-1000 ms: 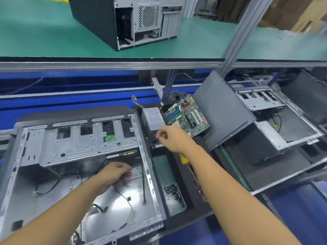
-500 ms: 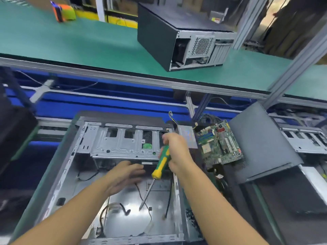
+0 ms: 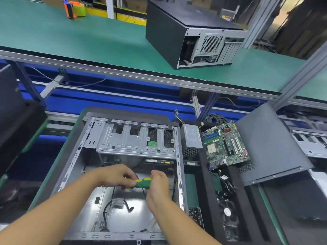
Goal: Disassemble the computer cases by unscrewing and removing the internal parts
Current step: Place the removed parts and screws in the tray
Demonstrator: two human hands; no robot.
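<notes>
An open grey computer case (image 3: 74,167) lies on its side in front of me, with a drive cage (image 3: 134,138) at its far end and loose black cables (image 3: 108,209) on its floor. Over the middle of the case, both hands hold a green and yellow screwdriver (image 3: 142,183) lying sideways. My right hand (image 3: 158,184) grips the handle. My left hand (image 3: 118,175) pinches the other end; the shaft is hidden by its fingers.
A power supply (image 3: 192,137) and a green motherboard (image 3: 224,145) lie right of the case, beside a black side panel (image 3: 270,144). A small fan (image 3: 227,212) and a screw tray (image 3: 195,215) lie lower right. Another closed case (image 3: 169,32) and an orange tape dispenser (image 3: 74,7) sit on the upper green shelf.
My right hand picked up the screwdriver from right of the case, held it upright over the case, then turned it sideways. My left hand rose from the case floor and took its other end.
</notes>
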